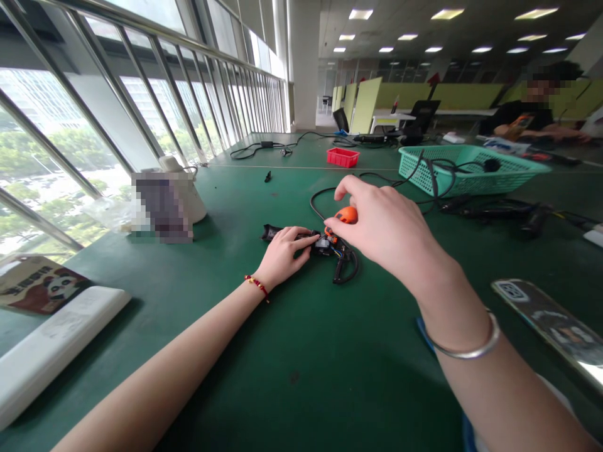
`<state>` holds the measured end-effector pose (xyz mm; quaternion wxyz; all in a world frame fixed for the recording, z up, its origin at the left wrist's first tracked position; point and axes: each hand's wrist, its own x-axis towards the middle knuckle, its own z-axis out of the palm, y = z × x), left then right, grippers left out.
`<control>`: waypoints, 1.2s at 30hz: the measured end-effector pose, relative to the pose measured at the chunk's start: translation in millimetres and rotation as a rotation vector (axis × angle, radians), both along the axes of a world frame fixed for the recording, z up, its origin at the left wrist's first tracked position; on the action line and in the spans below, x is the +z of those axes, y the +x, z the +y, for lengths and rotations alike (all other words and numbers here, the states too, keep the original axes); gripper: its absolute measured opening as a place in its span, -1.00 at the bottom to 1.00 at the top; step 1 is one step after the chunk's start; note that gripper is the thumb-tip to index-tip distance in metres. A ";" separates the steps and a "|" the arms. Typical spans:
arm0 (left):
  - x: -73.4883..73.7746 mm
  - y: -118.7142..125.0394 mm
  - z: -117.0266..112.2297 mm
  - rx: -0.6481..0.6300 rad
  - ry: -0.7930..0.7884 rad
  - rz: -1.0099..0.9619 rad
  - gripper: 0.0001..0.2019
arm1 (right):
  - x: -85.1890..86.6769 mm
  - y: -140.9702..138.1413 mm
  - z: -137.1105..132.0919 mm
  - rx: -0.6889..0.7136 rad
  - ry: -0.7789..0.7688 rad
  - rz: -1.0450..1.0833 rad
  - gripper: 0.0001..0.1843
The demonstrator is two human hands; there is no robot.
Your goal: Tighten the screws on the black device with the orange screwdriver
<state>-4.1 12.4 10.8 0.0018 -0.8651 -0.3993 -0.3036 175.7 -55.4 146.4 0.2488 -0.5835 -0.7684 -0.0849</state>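
My left hand (286, 250) lies over a black, opened electrical device (323, 245) on the green table, fingers curled on its body and pressing it down. Coloured wires and a coiled black cable (338, 270) come out of the device's open end. Above that end, my right hand (384, 220) grips a short screwdriver with a rounded orange handle (347, 215), its lower end pointing down at the device. The tip's exact contact is too small to make out. A black cable (316, 199) runs from behind the device toward the back right.
A teal basket (471, 182) with cables stands at the back right, a red tray (343, 158) at the back centre. A phone (551, 326) lies at right; a white bar-shaped object (61, 345) and a panda-printed box (42, 282) sit at left. One person sits far right.
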 end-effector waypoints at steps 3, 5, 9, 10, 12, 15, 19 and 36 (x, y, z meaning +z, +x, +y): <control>1.7 -2.3 1.8 -0.028 -0.077 -0.095 -0.70 | 1.7 1.0 0.0 0.037 0.010 -0.004 -0.72; 3.0 -3.5 2.4 -0.058 -0.128 -0.157 -0.72 | 2.7 2.0 1.1 0.035 0.010 0.016 -0.78; 5.3 -4.5 2.0 -0.072 -0.172 -0.207 -0.75 | 2.7 3.0 3.7 -0.014 -0.058 0.051 -0.76; 5.8 -4.4 1.8 -0.068 -0.176 -0.212 -0.75 | 2.4 3.1 3.9 -0.018 -0.070 0.051 -0.73; 6.9 -4.5 1.5 -0.072 -0.189 -0.219 -0.76 | 1.8 3.6 3.4 -0.012 -0.061 0.044 -0.77; 8.4 -5.3 1.7 -0.097 -0.210 -0.235 -0.76 | 1.4 4.8 1.6 0.057 0.000 0.010 -0.90; 9.6 -7.1 2.2 -0.100 -0.237 -0.229 -0.75 | 2.1 5.3 0.2 0.114 0.007 0.000 -0.86; 9.6 -4.8 -0.2 -0.052 -0.276 -0.218 -0.72 | 3.4 4.1 1.4 0.054 -0.096 0.040 -0.86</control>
